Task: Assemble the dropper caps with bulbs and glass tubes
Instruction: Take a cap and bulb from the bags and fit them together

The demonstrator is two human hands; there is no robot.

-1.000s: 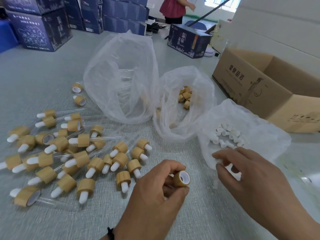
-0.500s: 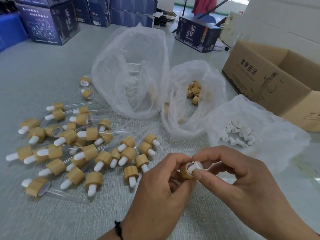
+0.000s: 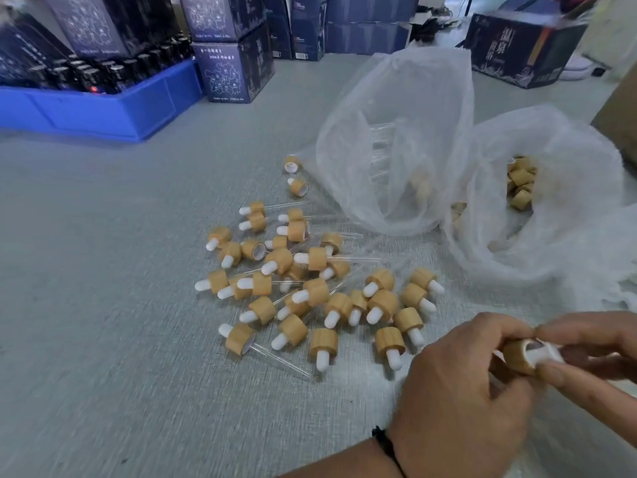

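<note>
My left hand (image 3: 462, 388) grips a bamboo-coloured dropper cap (image 3: 516, 355) at the lower right. My right hand (image 3: 593, 353) pinches a white rubber bulb (image 3: 546, 352) that sits partly inside that cap. A pile of assembled caps with white bulbs (image 3: 310, 288) lies on the grey table, several with clear glass tubes. A clear bag of glass tubes (image 3: 396, 150) stands behind the pile. Beside it, a second bag holds loose caps (image 3: 520, 182).
A blue bin (image 3: 103, 108) with dark bottles sits at the back left. Dark printed boxes (image 3: 234, 70) line the back, with another dark box (image 3: 517, 53) at the back right. A cardboard box edge (image 3: 620, 112) shows at the far right.
My right hand took a white bulb from the bulb bag, brought it to the cap in my left hand and pushed it in. The view has swung left; the bulb bag is out of frame.
</note>
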